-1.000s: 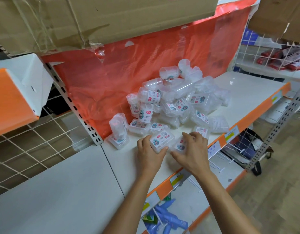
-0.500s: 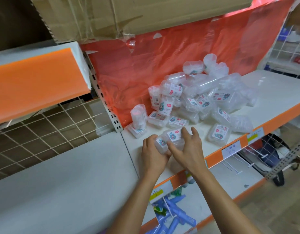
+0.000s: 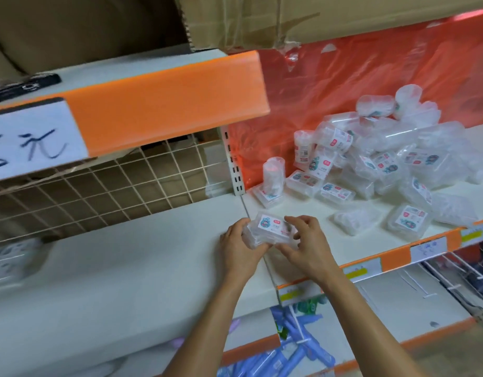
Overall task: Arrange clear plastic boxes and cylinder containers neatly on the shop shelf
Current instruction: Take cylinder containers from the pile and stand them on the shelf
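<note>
Left grip [image 3: 239,247] curls round one end of what looks like two stacked clear boxes [image 3: 270,228], at the shelf's [image 3: 311,210] left edge near the front. Right grip [image 3: 307,244] pinches the other end. Best to square them, then set them flush along that edge, away from the loose pile [image 3: 384,159].
</note>
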